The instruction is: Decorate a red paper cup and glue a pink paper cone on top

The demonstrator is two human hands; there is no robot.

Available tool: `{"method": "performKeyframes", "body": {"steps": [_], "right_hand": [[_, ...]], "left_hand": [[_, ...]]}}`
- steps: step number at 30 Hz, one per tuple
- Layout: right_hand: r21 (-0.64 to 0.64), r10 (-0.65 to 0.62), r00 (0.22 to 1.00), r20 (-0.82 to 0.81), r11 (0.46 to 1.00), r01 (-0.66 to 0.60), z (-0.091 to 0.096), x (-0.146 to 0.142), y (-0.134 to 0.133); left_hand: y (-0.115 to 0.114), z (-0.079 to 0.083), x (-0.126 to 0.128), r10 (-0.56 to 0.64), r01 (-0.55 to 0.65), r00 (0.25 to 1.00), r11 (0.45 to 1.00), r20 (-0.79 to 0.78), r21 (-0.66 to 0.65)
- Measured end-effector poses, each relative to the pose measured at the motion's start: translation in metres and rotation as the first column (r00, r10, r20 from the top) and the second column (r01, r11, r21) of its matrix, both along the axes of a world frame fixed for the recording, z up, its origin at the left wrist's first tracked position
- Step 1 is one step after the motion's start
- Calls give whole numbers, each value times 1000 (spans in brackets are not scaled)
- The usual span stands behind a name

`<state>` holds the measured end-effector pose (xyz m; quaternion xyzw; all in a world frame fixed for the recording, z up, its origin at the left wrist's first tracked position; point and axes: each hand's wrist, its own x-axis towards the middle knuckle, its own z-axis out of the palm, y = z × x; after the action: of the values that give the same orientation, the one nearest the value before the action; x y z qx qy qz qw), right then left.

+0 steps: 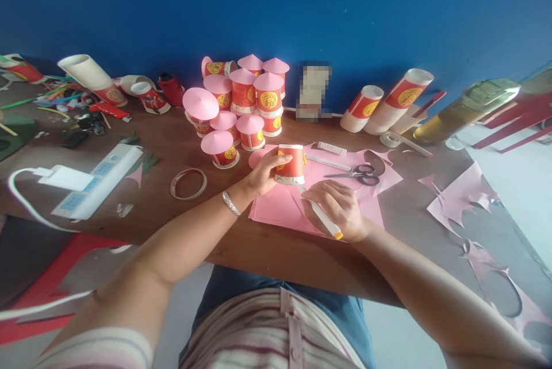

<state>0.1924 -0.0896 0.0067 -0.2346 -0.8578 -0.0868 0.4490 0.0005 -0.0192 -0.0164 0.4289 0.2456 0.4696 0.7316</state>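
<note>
A red paper cup (290,163) with a pale patterned band is held in my left hand (266,172), fingers wrapped around its left side. My right hand (338,206) grips a white utility knife (322,219) with a yellow end. The knife's blade tip points up at the cup's lower edge; whether they touch I cannot tell. Beneath both hands lie pink paper sheets (276,211). On the paper, right of the cup, rest black-handled scissors (364,175), a white pen (330,162) and a small white tube (332,148).
Several red cups with pink cone roofs (217,142) stand behind my left hand. A paper ring (188,184) and a power strip (103,179) lie left. Stacked cups (399,102), a tape roll (390,139) and a gold bottle (463,110) stand right, near pink scraps (457,196).
</note>
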Motion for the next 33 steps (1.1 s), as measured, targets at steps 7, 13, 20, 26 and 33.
{"method": "performKeyframes", "body": {"steps": [7,13,20,26,33], "right_hand": [[3,-19,1000,-16,1000,19,-1,-1,0],[-7,-19,1000,-6,1000,19,-3,0,0],[-19,-16,1000,4,1000,16,-3,1,0],[-18,-5,1000,7,1000,5,-4,0,0],[-21,4,1000,15,1000,-3,-5,1,1]], "left_hand": [[0,-1,-1,-5,5,1000,1000,2,-4],[1,-2,-1,-3,3,1000,1000,-6,4],[0,-2,-1,6,-6,1000,1000,-7,-2],[1,-3,-1,10,-10,999,1000,-35,16],[0,-1,-1,-4,5,999,1000,-32,19]]}}
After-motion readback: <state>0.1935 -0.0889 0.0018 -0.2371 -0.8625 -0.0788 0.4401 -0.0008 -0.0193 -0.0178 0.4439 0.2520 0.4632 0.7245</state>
